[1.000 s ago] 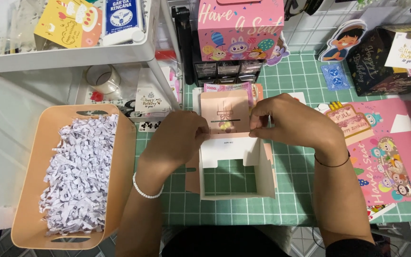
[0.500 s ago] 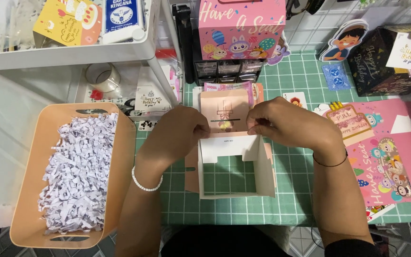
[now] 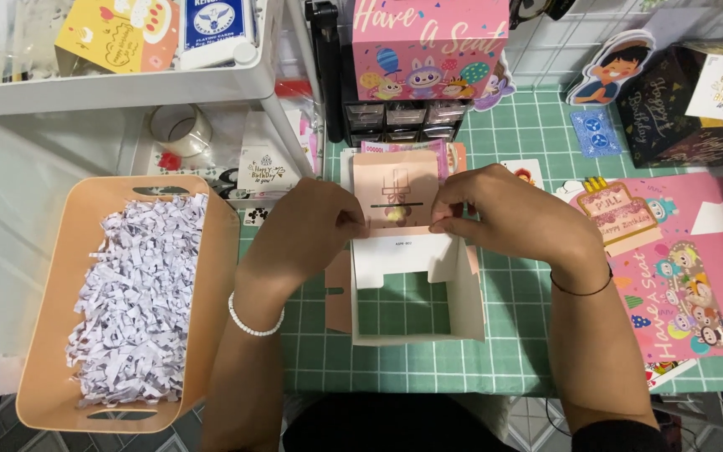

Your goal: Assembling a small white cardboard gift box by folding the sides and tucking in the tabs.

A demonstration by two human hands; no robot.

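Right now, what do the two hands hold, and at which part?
Both hold the pink paper box piece: left hand pinches its lower left edge, right hand its lower right edge, above the white flap.

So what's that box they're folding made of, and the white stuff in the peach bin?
The box looks like thin matte card, white inside and pink printed outside: it holds crisp creases and flat flaps. The filler looks like crinkle-cut shredded paper, white and dull. The bin seems smooth moulded plastic, with cut-out handles.

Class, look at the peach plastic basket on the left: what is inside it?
The peach basket holds a heap of shredded white paper. Anything beneath the shreds, including the basket's floor, is covered.
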